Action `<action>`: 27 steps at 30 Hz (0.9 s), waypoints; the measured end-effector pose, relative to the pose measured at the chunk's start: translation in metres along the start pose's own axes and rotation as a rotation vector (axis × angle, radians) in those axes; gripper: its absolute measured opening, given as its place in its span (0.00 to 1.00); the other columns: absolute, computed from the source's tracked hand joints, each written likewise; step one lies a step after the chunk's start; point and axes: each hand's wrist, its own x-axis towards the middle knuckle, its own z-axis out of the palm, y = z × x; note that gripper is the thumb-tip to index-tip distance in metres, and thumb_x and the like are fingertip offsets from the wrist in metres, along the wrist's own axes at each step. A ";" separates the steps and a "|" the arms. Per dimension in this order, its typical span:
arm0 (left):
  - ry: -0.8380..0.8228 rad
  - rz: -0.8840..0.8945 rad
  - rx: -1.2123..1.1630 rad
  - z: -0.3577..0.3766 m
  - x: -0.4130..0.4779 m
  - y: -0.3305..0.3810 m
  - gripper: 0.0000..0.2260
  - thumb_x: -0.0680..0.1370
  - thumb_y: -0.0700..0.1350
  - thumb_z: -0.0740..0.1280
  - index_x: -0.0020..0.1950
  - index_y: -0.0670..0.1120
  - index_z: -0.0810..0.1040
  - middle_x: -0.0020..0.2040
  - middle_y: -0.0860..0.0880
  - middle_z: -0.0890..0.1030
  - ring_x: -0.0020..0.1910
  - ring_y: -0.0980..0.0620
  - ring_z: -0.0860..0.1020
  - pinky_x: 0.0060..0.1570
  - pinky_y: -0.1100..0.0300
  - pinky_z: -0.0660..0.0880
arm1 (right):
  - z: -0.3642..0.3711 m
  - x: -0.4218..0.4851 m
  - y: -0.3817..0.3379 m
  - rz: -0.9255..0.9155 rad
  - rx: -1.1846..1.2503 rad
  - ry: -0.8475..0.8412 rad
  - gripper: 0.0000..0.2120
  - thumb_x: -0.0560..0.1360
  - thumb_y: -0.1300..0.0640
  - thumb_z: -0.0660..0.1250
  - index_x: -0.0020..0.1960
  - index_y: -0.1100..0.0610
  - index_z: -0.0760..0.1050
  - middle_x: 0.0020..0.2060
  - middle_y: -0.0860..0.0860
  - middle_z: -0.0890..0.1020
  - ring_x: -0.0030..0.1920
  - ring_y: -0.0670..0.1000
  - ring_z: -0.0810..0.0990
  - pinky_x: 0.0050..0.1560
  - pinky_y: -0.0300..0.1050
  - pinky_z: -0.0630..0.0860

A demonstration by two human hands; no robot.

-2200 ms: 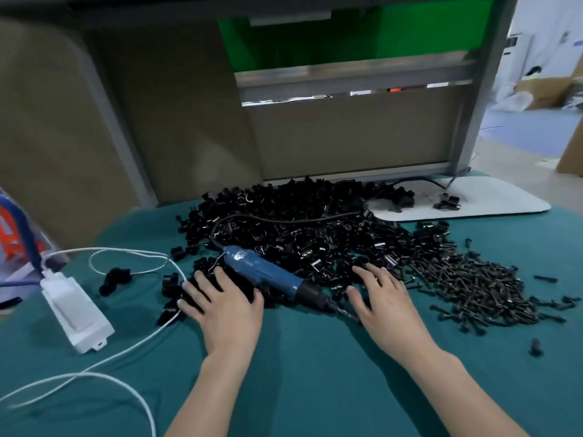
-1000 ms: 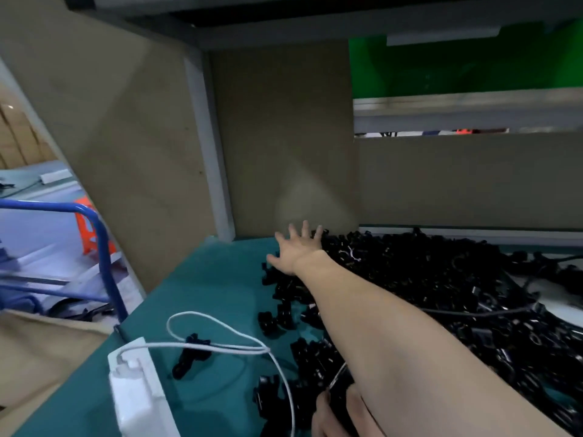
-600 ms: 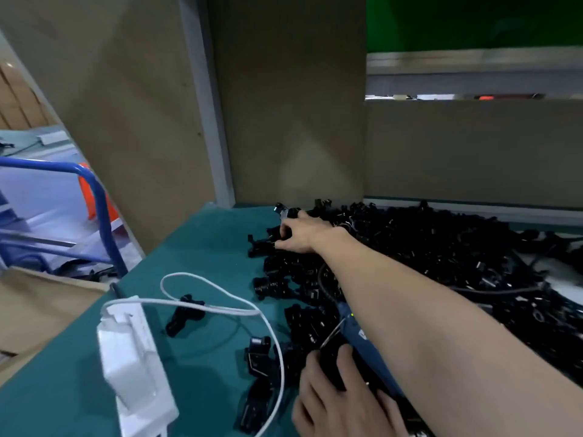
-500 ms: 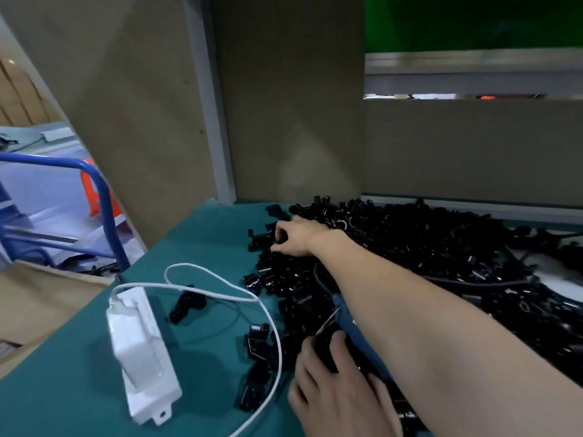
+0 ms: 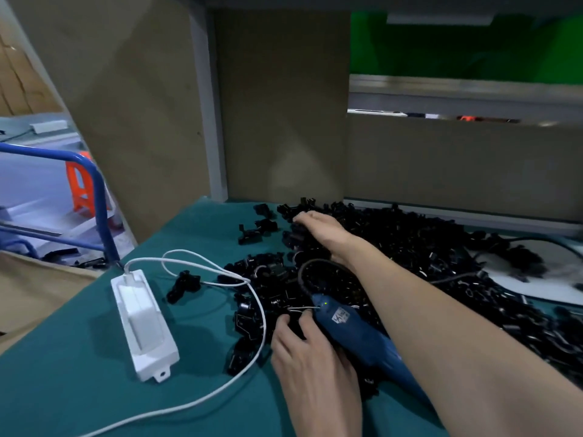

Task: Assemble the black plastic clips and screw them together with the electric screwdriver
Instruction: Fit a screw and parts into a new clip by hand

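A big heap of black plastic clips (image 5: 410, 247) covers the teal cloth. My right arm crosses over to the heap's far left edge, where my right hand (image 5: 318, 223) lies palm down with its fingers bent over some clips. The blue electric screwdriver (image 5: 353, 332) lies on the clips under that forearm, its dark cable looping back into the heap. My left hand (image 5: 303, 351) rests on the near clips just left of the screwdriver, fingers relaxed and holding nothing. The screws are out of view.
A white power adapter box (image 5: 142, 323) lies at the left with its white cord (image 5: 252, 310) looping over the cloth and clips. A few stray clips (image 5: 184, 285) sit apart. Brown partition walls stand behind and to the left. A white board (image 5: 552, 288) lies at the right.
My right arm reached from beside the screwdriver tip across to the heap's far left, and its fingers closed down onto clips there. My left hand stayed by the screwdriver. The view swung left.
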 end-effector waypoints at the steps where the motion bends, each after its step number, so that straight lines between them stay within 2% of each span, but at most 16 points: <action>1: -0.063 -0.094 -0.117 -0.036 -0.007 -0.021 0.31 0.53 0.38 0.83 0.55 0.38 0.81 0.54 0.33 0.79 0.48 0.32 0.81 0.42 0.41 0.80 | -0.009 -0.004 0.000 0.078 0.133 0.024 0.07 0.78 0.44 0.67 0.48 0.47 0.79 0.49 0.44 0.79 0.54 0.52 0.76 0.59 0.52 0.74; 2: -0.004 -0.080 -0.081 -0.032 -0.025 -0.024 0.30 0.54 0.38 0.83 0.55 0.38 0.81 0.54 0.33 0.78 0.48 0.32 0.80 0.43 0.41 0.79 | -0.017 -0.008 0.001 0.142 0.279 0.035 0.08 0.78 0.45 0.67 0.49 0.48 0.78 0.49 0.47 0.81 0.54 0.54 0.78 0.62 0.55 0.76; 3: -0.018 -0.049 0.024 -0.034 -0.038 -0.027 0.30 0.55 0.38 0.83 0.56 0.38 0.81 0.55 0.33 0.78 0.49 0.32 0.80 0.44 0.41 0.79 | -0.025 -0.013 0.004 0.178 0.416 0.047 0.08 0.78 0.46 0.67 0.48 0.50 0.77 0.47 0.51 0.83 0.53 0.57 0.79 0.65 0.58 0.77; 5: -0.079 -0.037 0.070 -0.030 -0.050 -0.020 0.31 0.56 0.39 0.83 0.57 0.39 0.80 0.57 0.33 0.77 0.52 0.32 0.79 0.47 0.40 0.79 | -0.038 -0.023 0.013 0.195 0.610 0.067 0.08 0.79 0.49 0.67 0.45 0.52 0.75 0.42 0.54 0.84 0.49 0.58 0.81 0.66 0.60 0.77; 9: 0.052 -0.005 0.130 -0.026 -0.048 -0.028 0.29 0.62 0.42 0.81 0.62 0.40 0.78 0.62 0.34 0.75 0.58 0.34 0.76 0.53 0.40 0.77 | -0.055 -0.045 0.029 0.179 0.898 0.040 0.12 0.81 0.49 0.64 0.41 0.53 0.72 0.41 0.56 0.82 0.44 0.59 0.84 0.58 0.58 0.79; 12: 0.081 0.003 0.128 -0.023 -0.054 -0.026 0.28 0.68 0.44 0.77 0.67 0.42 0.75 0.66 0.36 0.71 0.62 0.36 0.73 0.59 0.43 0.73 | -0.062 -0.057 0.037 0.154 1.006 0.044 0.12 0.82 0.49 0.63 0.43 0.54 0.72 0.44 0.58 0.83 0.45 0.62 0.86 0.54 0.56 0.80; 14: 0.087 0.009 0.128 -0.023 -0.052 -0.027 0.28 0.70 0.45 0.76 0.68 0.43 0.73 0.67 0.36 0.70 0.63 0.38 0.71 0.60 0.44 0.72 | -0.066 -0.062 0.041 0.143 1.021 0.047 0.13 0.82 0.48 0.63 0.43 0.54 0.73 0.46 0.59 0.83 0.48 0.63 0.86 0.54 0.58 0.80; 19: 0.108 -0.003 0.109 -0.024 -0.055 -0.027 0.26 0.72 0.45 0.74 0.69 0.44 0.72 0.68 0.37 0.68 0.64 0.39 0.70 0.62 0.46 0.71 | -0.072 -0.071 0.042 0.147 1.004 0.110 0.16 0.83 0.45 0.62 0.43 0.55 0.76 0.50 0.60 0.84 0.56 0.64 0.84 0.66 0.62 0.75; 22: 0.118 -0.008 0.073 -0.026 -0.055 -0.027 0.25 0.73 0.42 0.73 0.69 0.44 0.72 0.68 0.37 0.69 0.65 0.39 0.70 0.63 0.46 0.71 | -0.074 -0.073 0.040 0.140 0.952 0.157 0.15 0.83 0.46 0.61 0.47 0.55 0.77 0.51 0.59 0.83 0.56 0.62 0.84 0.58 0.64 0.78; 25: 0.126 -0.013 0.043 -0.027 -0.056 -0.027 0.24 0.73 0.40 0.73 0.68 0.44 0.73 0.67 0.37 0.69 0.65 0.39 0.69 0.63 0.46 0.71 | -0.070 -0.073 0.034 0.112 0.724 0.195 0.09 0.83 0.50 0.63 0.51 0.55 0.78 0.47 0.55 0.82 0.48 0.58 0.85 0.52 0.60 0.82; 27: 0.136 -0.018 0.021 -0.027 -0.055 -0.026 0.23 0.72 0.39 0.73 0.67 0.44 0.74 0.66 0.37 0.70 0.64 0.39 0.69 0.63 0.46 0.71 | -0.066 -0.071 0.033 0.054 0.449 0.244 0.06 0.82 0.54 0.65 0.50 0.54 0.79 0.46 0.52 0.80 0.44 0.54 0.84 0.53 0.55 0.82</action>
